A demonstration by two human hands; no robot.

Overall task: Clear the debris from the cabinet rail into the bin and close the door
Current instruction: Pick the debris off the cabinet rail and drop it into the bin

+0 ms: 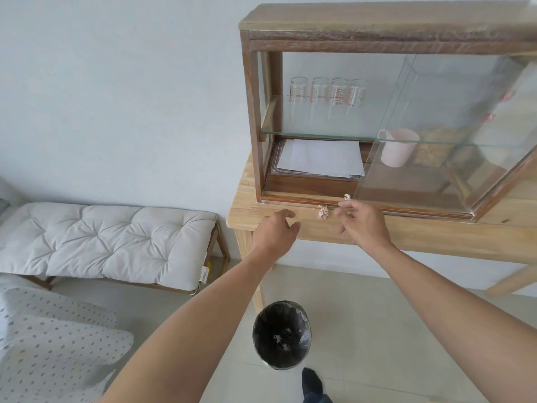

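Two crumpled scraps of debris remain at the front of the wooden cabinet (252, 117). One scrap (347, 196) sits on the bottom rail (296, 199) right at the edge of the sliding glass door (436, 132), which stands partly open. The other scrap (323, 212) lies on the table (421, 231) just below the rail. The right hand (359, 221) hovers beside both, fingers loosely spread, its fingertips just under the rail scrap, holding nothing. The left hand (276, 228) is curled loosely, empty, left of the lower scrap. The lined bin (281, 334) stands on the floor below, holding a few bits
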